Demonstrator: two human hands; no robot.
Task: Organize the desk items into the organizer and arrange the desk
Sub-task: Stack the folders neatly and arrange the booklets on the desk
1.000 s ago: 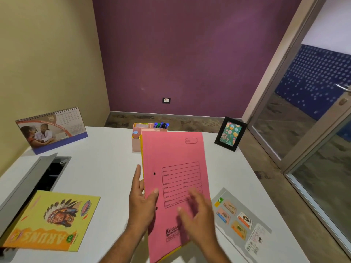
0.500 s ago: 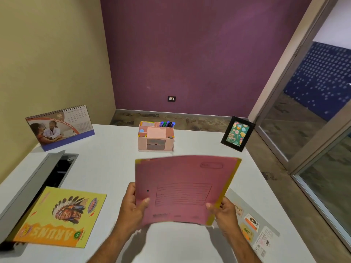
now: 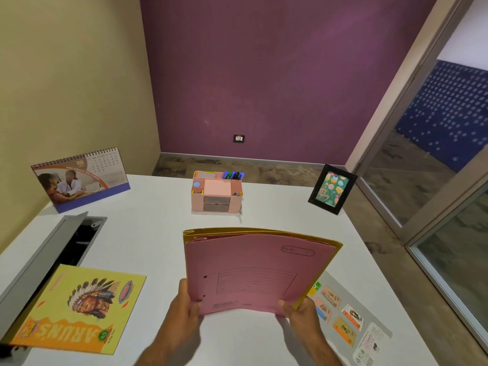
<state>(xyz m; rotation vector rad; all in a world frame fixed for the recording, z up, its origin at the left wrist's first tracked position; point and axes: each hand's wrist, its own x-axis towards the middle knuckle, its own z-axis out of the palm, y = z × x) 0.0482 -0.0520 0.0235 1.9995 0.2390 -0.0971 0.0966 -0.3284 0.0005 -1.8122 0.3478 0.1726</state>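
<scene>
I hold a stack of folders above the white desk, a pink folder on top and a yellow folder showing beneath at the top and right edges. My left hand grips the stack's lower left corner, thumb on the pink cover. My right hand pinches its lower right corner. The stack lies landscape, tilted up toward me. A pink desk organizer with pens and small items stands at the back centre.
A yellow notebook lies at the front left beside an open grey cable hatch. A desk calendar stands back left, a black photo frame back right. A clear sticker sheet lies right of my hands.
The folders lay upright with my hands loose on them; both hands took hold, turned the stack to landscape and lifted it toward me. The yellow folder now shows behind the pink one.
</scene>
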